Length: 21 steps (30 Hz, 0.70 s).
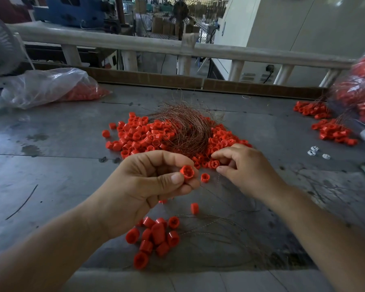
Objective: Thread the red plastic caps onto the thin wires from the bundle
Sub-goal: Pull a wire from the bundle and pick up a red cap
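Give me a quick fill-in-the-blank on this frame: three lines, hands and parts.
1. The left hand pinches one red ____.
2. The right hand pinches a thin ____.
3. The small white pieces lie on the table to the ____ of the right hand.

Missing words: cap; wire; right.
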{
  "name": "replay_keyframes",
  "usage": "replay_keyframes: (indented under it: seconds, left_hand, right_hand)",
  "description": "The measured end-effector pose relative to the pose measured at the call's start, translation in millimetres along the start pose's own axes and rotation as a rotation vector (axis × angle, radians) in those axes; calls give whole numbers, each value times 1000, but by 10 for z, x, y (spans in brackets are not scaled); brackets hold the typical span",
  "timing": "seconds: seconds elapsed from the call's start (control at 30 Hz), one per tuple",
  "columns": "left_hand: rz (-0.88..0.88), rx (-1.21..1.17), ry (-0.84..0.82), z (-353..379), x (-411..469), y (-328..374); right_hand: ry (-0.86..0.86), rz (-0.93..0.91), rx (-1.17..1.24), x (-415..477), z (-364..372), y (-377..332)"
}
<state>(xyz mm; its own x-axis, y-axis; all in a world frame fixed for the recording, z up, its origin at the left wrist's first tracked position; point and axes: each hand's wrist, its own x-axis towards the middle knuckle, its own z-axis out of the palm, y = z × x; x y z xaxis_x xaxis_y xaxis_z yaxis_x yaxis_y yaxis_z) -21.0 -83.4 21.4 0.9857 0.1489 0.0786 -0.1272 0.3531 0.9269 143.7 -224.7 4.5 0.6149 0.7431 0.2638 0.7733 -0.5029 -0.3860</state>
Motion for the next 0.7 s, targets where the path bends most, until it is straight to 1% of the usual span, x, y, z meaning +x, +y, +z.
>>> replay_keyframes:
  seconds: [0.17,0.3,0.47,0.57,0.7]
  left_hand:
    - [2,-1,-27,-21,7,-8]
    - [-2,5,-37,-24,-5,0]
    - [-17,8,8,5,3,5]
    - [-16,22,13,9,4,10]
    - [6,97,12,7,-10,-3]
  right_hand:
    - [9,-17,-49,22,44,23]
    - [55,-26,17,32,-24,21]
    - [78,1,93,-5,-76,20]
    - [99,65,261,16,-133,8]
    - [120,141,646,-1,-265,-57]
